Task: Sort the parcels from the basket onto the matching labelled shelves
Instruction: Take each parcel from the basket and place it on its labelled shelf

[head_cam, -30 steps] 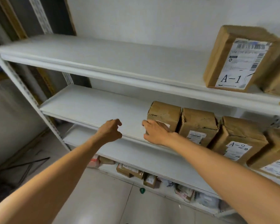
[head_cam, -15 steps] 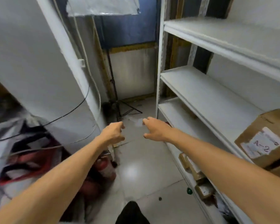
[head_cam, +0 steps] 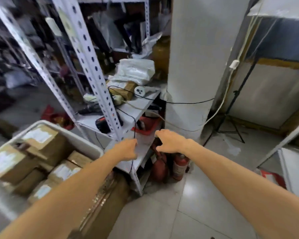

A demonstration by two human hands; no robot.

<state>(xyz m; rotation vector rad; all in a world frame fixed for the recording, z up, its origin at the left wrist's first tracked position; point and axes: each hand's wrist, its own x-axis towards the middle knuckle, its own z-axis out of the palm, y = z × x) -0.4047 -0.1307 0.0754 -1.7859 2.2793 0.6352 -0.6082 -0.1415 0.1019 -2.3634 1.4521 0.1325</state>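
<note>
Beside the basket [head_cam: 79, 139] of parcels [head_cam: 47, 144], left hand [head_cam: 126, 150] and right hand [head_cam: 171, 142] empty, fingers loosely curled

One white basket [head_cam: 86, 140] held six brown parcels [head_cam: 41, 141] that could be made out, packed from its near edge to its far corner, though blur left the count unsure. Two red fire extinguishers [head_cam: 179, 165] stood on the floor [head_cam: 162, 213]. One tripod [head_cam: 226, 115] stood beyond. Two hands showed: left hand [head_cam: 126, 150], right hand [head_cam: 171, 142].
</note>
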